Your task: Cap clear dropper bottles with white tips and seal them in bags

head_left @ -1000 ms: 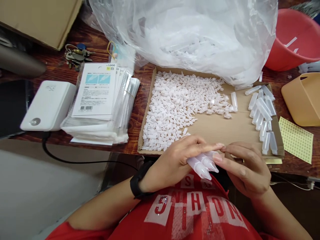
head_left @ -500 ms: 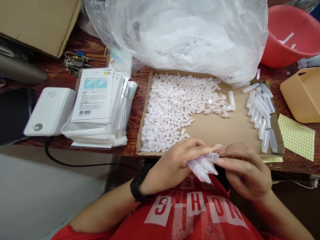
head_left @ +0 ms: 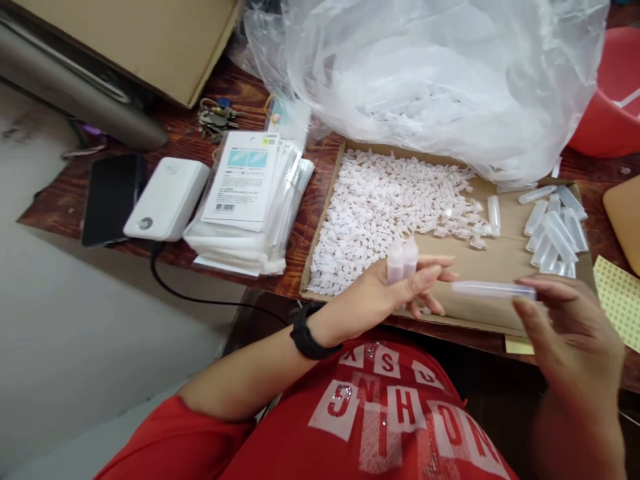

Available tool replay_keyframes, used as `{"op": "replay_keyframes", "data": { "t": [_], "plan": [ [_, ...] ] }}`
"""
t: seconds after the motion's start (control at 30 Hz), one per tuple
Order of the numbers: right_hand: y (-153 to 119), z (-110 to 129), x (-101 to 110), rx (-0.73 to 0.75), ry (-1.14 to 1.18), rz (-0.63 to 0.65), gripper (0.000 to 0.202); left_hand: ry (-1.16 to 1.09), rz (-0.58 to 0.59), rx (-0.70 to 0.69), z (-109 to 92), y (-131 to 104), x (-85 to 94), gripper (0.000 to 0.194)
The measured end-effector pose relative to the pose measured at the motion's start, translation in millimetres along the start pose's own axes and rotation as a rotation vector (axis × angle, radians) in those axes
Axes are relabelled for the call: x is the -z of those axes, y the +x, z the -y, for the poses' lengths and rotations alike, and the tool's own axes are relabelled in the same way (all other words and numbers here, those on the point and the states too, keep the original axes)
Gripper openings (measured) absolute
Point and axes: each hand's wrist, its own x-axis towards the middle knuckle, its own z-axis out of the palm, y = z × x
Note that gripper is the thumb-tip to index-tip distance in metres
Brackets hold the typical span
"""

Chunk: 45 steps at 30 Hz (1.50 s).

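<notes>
My left hand (head_left: 373, 293) is closed around two translucent plastic tubes (head_left: 403, 259) with tapered tips, which stand upright above the fingers. My right hand (head_left: 580, 333) pinches one end of another translucent tube (head_left: 490, 290), held level and slightly blurred, its other end pointing at my left fingertips. Both hands are over the front of a shallow cardboard tray (head_left: 440, 257). Small white plastic nozzle-like pieces (head_left: 360, 213) cover the tray's left side. Some clearer small pieces (head_left: 460, 227) and a single tube (head_left: 494, 215) lie near the middle. Several loose tubes (head_left: 555, 230) are heaped at the right.
Behind the tray bulges a large clear plastic bag (head_left: 440, 87). To the left are packed printed cards (head_left: 240, 187), a white power bank (head_left: 167, 200) with a cable, a phone (head_left: 113, 200) and keys (head_left: 217, 120). A red bucket (head_left: 613, 100) and yellow sticker sheet (head_left: 620, 300) are on the right.
The tubes in my left hand have turned from tips toward me to tips pointing up and away. My right hand has moved right, with a tube pinched apart from those. The view has shifted left.
</notes>
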Motion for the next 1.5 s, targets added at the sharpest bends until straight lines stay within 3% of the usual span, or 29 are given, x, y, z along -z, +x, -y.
{"op": "replay_keyframes", "data": {
  "t": [0.13, 0.2, 0.3, 0.37, 0.43, 0.53, 0.7, 0.77, 0.87, 0.93, 1.0, 1.07, 1.1, 1.13, 1.2, 1.3, 1.4, 1.5],
  "plan": [
    [4.6, -47.8, 19.8, 0.003, -0.255, -0.096, 0.036, -0.489, 0.036, 0.096, -6.2, 5.4, 3.5, 0.038],
    [6.2, -55.3, 18.1, 0.021, -0.354, -0.165, 0.043, -0.632, 0.056, 0.135, -8.9, 6.6, 3.4, 0.033],
    [0.7, -34.4, -1.1, 0.074, -0.391, -0.296, 0.042, -0.753, 0.036, 0.18, -11.1, 8.5, -0.7, 0.041],
    [-8.1, -4.7, -22.0, 0.047, -0.253, -0.237, 0.028, -0.774, -0.027, 0.164, -10.1, 10.3, -7.2, 0.047],
    [-17.3, 26.9, -45.8, -0.034, 0.032, -0.099, 0.025, -0.752, -0.132, 0.082, -6.6, 12.1, -16.7, 0.042],
    [-25.6, 61.8, -80.5, -0.214, 0.401, 0.108, 0.036, -0.646, -0.299, -0.069, 2.4, 14.1, -32.9, 0.037],
    [-22.9, 85.3, -120.1, -0.531, 0.769, -0.015, 0.037, -0.337, -0.461, -0.382, 15.3, 17.9, -45.0, 0.046],
    [-19.6, 91.0, -127.2, -0.642, 0.911, -0.014, 0.037, -0.212, -0.457, -0.476, 15.5, 17.1, -42.7, 0.046],
    [-13.5, 97.2, -127.2, -0.72, 1.05, -0.01, 0.035, -0.008, -0.354, -0.476, 7.4, 4.8, -32.9, 0.046],
    [-8.2, 97.1, -121.3, -0.756, 1.062, -0.064, 0.035, 0.198, -0.298, -0.452, -5.4, -12.9, -18.4, 0.055],
    [-2.5, 92.7, -113.0, -0.805, 1.01, -0.16, 0.04, 0.467, -0.347, -0.488, -24.7, -35.4, 7.8, 0.068],
    [2.2, 85.2, -105.0, -0.845, 0.944, -0.255, 0.046, 0.772, -0.528, -0.577, -48.7, -56.8, 47.3, 0.048],
    [3.6, 81.1, -101.8, -0.856, 0.922, -0.284, 0.049, 0.907, -0.705, -0.589, -61.2, -65.3, 71.0, 0.039],
    [4.2, 77.2, -99.4, -0.865, 0.909, -0.296, 0.052, 1.027, -0.88, -0.547, -73.1, -71.7, 95.8, 0.04],
    [3.3, 70.8, -97.1, -0.875, 0.894, -0.303, 0.057, 1.157, -1.107, -0.267, -92.7, -78.6, 143.8, 0.051],
    [-0.3, 66.3, -97.9, -0.907, 0.867, -0.282, 0.062, 1.113, -1.103, -0.077, -107.2, -78.3, 195.5, 0.058],
    [-1.0, 67.3, -98.9, -0.952, 0.854, -0.281, 0.07, 1.031, -1.06, -0.02, -107.1, -75.0, 216.5, 0.055],
    [1.7, 70.7, -97.8, -0.977, 0.856, -0.299, 0.072, 0.937, -1.092, -0.066, -102.9, -74.7, 220.0, 0.046]
  ]
}}
